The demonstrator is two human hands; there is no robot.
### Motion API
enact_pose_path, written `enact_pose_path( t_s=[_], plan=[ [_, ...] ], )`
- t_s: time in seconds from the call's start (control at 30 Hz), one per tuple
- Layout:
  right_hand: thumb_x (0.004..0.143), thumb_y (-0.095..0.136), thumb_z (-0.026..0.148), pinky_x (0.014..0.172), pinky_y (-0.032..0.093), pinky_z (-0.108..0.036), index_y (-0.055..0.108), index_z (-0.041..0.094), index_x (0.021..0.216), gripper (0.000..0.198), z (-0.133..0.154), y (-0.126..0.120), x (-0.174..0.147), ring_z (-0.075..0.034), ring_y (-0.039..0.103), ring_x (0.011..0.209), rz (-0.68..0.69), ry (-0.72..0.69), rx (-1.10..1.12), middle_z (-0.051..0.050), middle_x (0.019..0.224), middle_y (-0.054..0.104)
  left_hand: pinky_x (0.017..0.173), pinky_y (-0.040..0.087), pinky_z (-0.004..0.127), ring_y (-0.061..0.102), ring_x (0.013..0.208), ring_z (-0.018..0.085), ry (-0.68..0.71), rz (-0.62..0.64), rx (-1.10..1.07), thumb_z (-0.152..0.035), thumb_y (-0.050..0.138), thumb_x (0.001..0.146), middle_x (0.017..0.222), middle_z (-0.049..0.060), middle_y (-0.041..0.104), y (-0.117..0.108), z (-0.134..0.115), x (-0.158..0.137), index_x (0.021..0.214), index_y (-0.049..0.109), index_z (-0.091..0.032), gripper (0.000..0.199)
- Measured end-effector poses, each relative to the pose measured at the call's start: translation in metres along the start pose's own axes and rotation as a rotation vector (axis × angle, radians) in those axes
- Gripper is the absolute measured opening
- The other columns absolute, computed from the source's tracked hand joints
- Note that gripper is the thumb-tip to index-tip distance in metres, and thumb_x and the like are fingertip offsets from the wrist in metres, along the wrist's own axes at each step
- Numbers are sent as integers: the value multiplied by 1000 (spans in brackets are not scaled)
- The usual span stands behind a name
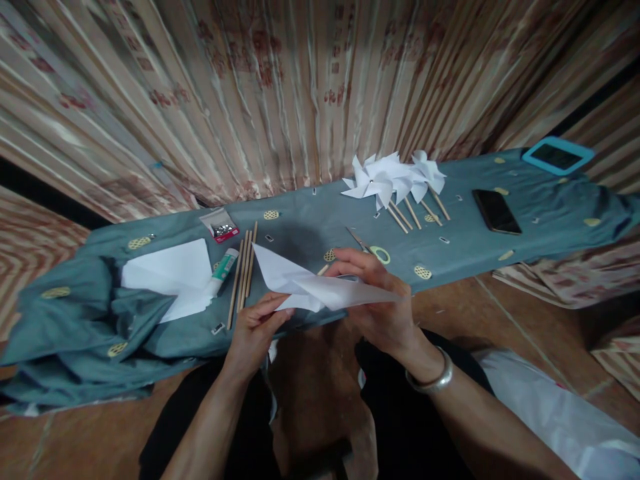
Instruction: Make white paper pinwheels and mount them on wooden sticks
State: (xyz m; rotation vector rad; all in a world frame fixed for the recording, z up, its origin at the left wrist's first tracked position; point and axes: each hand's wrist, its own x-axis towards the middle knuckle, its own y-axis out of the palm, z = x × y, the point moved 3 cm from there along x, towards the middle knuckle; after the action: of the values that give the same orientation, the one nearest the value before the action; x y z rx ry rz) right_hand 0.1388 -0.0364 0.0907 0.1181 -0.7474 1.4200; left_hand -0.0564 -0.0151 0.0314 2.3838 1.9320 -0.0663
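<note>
Between my two hands is a white paper pinwheel point(310, 287), held up over the table's front edge. My left hand point(257, 330) pinches one corner of its paper between thumb and fingers. Behind the paper, my right hand point(377, 307) grips the other side, its fingers curled and partly covered. A short bit of wooden stick point(323, 270) shows beyond the paper near my right fingertips; how it joins the paper is hidden. Just past my right hand lie scissors point(377, 254) with a pale green handle. Several loose wooden sticks point(244, 270) lie beyond my left hand.
Finished pinwheels point(395, 177) on sticks lie at the back. Left are white paper sheets point(185, 267), a glue stick point(223, 270) and a small box of metal pins point(220, 225). A black phone point(496, 212) and a blue-framed tablet point(559, 156) lie right on the green cloth point(310, 207).
</note>
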Motion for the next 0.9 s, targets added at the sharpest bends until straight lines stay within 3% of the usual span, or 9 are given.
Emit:
enact_pose_path(
  t_s=[0.57, 0.9],
  plan=[
    [84, 58, 9, 84, 53, -36, 44, 25, 128, 49, 5, 0, 0, -18, 70, 93, 0, -63, -69, -3, 98, 72, 83, 52, 29, 65, 85, 18, -8, -53, -2, -22, 73, 65, 89, 4, 73, 0, -6, 0, 74, 79, -24, 10],
    [84, 58, 9, 87, 52, -35, 47, 25, 125, 45, 12, -1, 3, -17, 71, 91, -19, -96, -147, -1, 95, 74, 83, 53, 31, 66, 87, 21, -27, -44, 11, -25, 73, 66, 96, 6, 74, -2, -6, 0, 85, 79, -24, 20]
  ],
)
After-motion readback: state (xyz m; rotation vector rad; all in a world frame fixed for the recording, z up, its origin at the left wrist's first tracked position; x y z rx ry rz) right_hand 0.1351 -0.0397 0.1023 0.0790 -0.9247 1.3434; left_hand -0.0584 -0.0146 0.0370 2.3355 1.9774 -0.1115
